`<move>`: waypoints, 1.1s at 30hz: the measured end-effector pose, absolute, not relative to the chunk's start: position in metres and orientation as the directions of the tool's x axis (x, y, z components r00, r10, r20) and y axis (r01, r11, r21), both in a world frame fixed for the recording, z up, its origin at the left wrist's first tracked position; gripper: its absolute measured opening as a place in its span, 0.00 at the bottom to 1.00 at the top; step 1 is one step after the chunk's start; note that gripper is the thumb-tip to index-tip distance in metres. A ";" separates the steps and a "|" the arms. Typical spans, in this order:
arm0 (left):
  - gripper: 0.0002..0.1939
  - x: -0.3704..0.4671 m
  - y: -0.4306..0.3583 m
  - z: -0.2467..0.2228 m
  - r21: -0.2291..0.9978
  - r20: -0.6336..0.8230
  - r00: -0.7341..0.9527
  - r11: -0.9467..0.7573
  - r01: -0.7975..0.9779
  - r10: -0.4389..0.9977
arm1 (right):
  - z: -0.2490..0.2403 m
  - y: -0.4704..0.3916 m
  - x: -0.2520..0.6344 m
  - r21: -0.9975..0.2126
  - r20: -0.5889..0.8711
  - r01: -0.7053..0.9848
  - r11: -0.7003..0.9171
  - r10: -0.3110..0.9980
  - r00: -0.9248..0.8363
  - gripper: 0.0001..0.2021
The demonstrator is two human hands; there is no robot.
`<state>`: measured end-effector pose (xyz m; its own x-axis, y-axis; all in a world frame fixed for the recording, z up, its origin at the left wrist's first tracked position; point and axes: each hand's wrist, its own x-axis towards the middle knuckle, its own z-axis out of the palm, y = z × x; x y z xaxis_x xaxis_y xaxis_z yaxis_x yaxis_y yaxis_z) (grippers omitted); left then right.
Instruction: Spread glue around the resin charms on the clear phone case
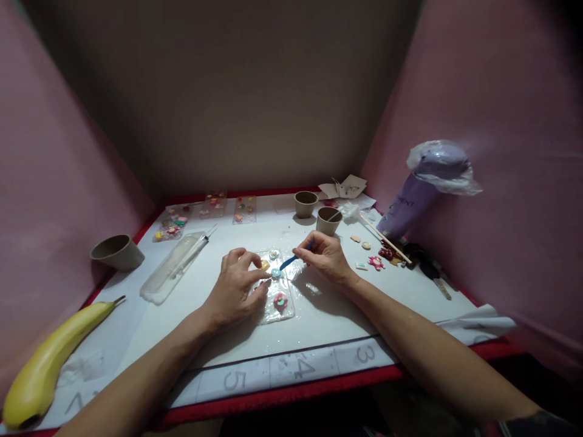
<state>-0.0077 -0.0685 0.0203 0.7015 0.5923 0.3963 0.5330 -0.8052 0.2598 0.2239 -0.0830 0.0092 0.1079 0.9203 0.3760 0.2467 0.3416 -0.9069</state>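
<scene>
A clear, glossy case (pixel 288 311) shaped like a phone case lies on the white sheet, carrying several small charms. Among them are a light blue charm (pixel 276 274) and a pink flower-like charm (pixel 280 301). My left hand (pixel 237 285) rests over the left part of the case, thumb and forefinger apart, the forefinger's tip at the light blue charm. It hides some of the case and its charms. My right hand (pixel 325 258) pinches a slim blue plastic tool (pixel 288 262); the tool's flat tip comes down at the case's right edge, close to the blue charm.
Brown cups (pixel 306 205) stand at the back, another cup (pixel 117 252) at left. A yellow banana-shaped object (pixel 59 364) lies front left, near a clear tray (pixel 170 267). Loose charms (pixel 376 263) lie at right, before a purple bag (pixel 410 200). Decorated cases (pixel 245 209) lie behind.
</scene>
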 end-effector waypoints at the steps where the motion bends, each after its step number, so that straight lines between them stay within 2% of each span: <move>1: 0.14 -0.008 -0.069 0.020 0.260 0.395 0.701 -0.804 0.535 0.594 | 0.009 -0.083 0.224 -0.908 0.375 0.245 0.340 0.921 0.109 0.13; 33: 0.12 -0.008 -0.068 0.019 0.250 0.385 0.696 -0.795 0.553 0.606 | 0.010 -0.088 0.221 -0.894 0.402 0.256 0.369 0.911 0.091 0.12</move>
